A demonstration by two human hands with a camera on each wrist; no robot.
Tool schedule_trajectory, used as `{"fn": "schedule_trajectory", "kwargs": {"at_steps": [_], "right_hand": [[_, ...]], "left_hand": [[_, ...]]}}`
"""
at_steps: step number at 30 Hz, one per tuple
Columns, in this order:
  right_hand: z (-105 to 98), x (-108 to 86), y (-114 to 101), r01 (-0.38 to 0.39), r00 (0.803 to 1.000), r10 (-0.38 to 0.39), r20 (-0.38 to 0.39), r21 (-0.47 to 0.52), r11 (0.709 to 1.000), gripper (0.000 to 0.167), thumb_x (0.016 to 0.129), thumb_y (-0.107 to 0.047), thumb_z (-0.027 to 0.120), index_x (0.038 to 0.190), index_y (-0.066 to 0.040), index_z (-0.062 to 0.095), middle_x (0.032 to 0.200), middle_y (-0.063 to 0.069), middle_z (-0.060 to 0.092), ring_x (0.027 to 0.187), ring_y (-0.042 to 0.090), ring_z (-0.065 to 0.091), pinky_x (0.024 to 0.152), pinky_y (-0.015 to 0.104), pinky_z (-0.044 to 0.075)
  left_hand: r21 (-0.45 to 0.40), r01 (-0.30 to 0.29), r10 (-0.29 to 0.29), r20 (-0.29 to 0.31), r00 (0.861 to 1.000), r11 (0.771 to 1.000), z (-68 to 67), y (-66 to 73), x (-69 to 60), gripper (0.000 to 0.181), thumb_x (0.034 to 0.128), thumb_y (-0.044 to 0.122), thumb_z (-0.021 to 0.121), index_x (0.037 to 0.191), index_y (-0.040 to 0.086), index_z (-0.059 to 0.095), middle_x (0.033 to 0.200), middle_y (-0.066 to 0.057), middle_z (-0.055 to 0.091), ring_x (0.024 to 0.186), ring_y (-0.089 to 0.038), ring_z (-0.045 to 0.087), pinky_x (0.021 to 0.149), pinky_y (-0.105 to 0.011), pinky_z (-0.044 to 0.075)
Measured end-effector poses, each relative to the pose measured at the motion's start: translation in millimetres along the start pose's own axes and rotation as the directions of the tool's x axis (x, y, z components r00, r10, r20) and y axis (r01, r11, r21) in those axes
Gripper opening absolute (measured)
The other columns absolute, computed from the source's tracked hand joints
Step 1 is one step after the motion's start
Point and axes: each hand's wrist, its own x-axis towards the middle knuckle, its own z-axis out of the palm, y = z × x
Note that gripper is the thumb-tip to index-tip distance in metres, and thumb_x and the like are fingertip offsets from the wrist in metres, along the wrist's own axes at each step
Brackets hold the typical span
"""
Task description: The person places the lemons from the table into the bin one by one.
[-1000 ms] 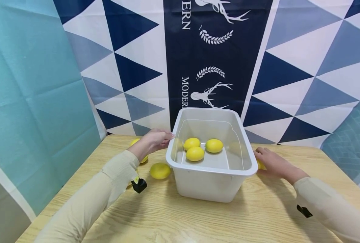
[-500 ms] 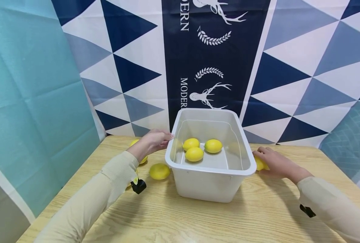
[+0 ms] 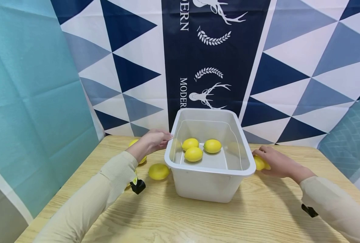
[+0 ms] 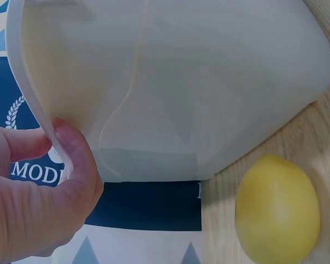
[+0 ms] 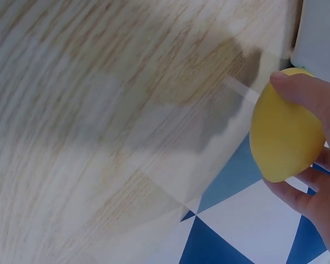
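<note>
A white plastic bin (image 3: 202,184) stands upright on the wooden table with three lemons inside, one of them a front lemon (image 3: 193,154). My left hand (image 3: 154,140) pinches the bin's left rim between thumb and fingers, as the left wrist view shows at the rim (image 4: 30,82). At the bin's right side, my right hand (image 3: 278,162) grips a lemon (image 5: 283,129), thumb on one side and fingers on the other. That same lemon (image 3: 260,163) shows partly in the head view, beside the bin's wall.
Left of the bin a loose lemon (image 3: 158,171) lies on the table (image 3: 198,222); it is the lemon (image 4: 278,212) in the left wrist view. More yellow fruit (image 3: 143,159) is partly hidden by my left wrist. A patterned cloth (image 3: 137,67) hangs behind the table.
My right hand has shifted slightly right, with the lemon, away from the bin's wall, and more of the lemon shows. The left hand stays at the rim.
</note>
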Motion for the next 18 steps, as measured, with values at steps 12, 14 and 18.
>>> {"fn": "schedule_trajectory", "kwargs": {"at_steps": [12, 14, 18], "right_hand": [[-6.4, 0.2, 0.8, 0.013, 1.0, -0.013, -0.004, 0.009, 1.0, 0.061, 0.05, -0.007, 0.091, 0.102, -0.015, 0.061, 0.089, -0.003, 0.056, 0.08, 0.008, 0.045, 0.066, 0.029, 0.05], [-6.3, 0.0, 2.1, 0.027, 0.999, -0.027, -0.023, 0.001, 1.0, 0.062, 0.048, -0.007, 0.092, 0.102, -0.015, 0.061, 0.088, -0.003, 0.056, 0.08, 0.007, 0.046, 0.065, 0.029, 0.05], [-7.1, 0.1, 3.6, 0.049, 0.998, -0.05, -0.047, -0.011, 0.999, 0.063, 0.046, -0.007, 0.092, 0.101, -0.014, 0.061, 0.086, -0.004, 0.055, 0.079, 0.007, 0.045, 0.064, 0.028, 0.05]], "left_hand": [[0.005, 0.003, -0.003, -0.003, 1.0, 1.0, 0.4, 1.5, -2.4, 0.035, 0.0953, 0.009, 0.056, 0.129, -0.001, 0.054, 0.117, -0.011, 0.058, 0.092, -0.016, 0.057, 0.105, -0.032, 0.049], [0.01, 0.007, -0.007, -0.005, 1.0, 1.0, 0.4, 1.7, -2.7, 0.034, 0.0951, 0.009, 0.056, 0.128, 0.0, 0.055, 0.118, -0.011, 0.058, 0.092, -0.016, 0.057, 0.104, -0.031, 0.049], [0.013, 0.008, -0.008, -0.004, 1.0, 1.0, 0.1, 1.4, -2.4, 0.034, 0.0948, 0.009, 0.057, 0.128, 0.0, 0.055, 0.12, -0.011, 0.059, 0.092, -0.016, 0.058, 0.104, -0.031, 0.049]]}}
